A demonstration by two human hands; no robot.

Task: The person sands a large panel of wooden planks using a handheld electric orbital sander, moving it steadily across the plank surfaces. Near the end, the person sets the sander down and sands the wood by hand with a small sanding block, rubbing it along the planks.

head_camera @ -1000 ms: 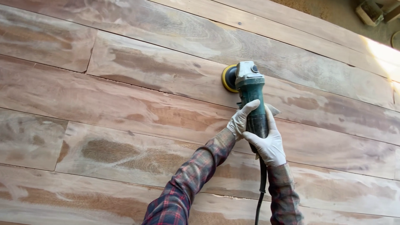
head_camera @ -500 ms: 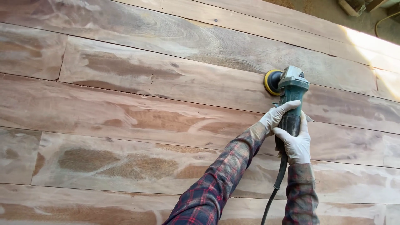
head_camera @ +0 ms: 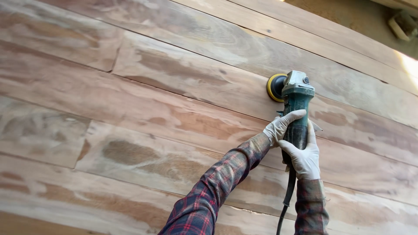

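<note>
A green angle grinder (head_camera: 297,102) with a yellow sanding disc (head_camera: 274,87) presses against a wall of horizontal wooden planks (head_camera: 143,109). My left hand (head_camera: 282,126), in a white glove, wraps the grinder's body from the left. My right hand (head_camera: 304,157), also gloved, grips the same body lower down. Both sleeves are red and dark plaid. The grinder's black cord (head_camera: 287,200) hangs down between my forearms.
The planks carry pale sanded patches and darker brown areas, with seams between boards. A rough tan surface and a small pale fitting (head_camera: 402,24) sit at the top right corner. Bright sunlight strikes the planks at the right edge.
The grinder and both hands have shifted a little along the same plank between frames, and the view has moved with them. The grip on the grinder is unchanged.
</note>
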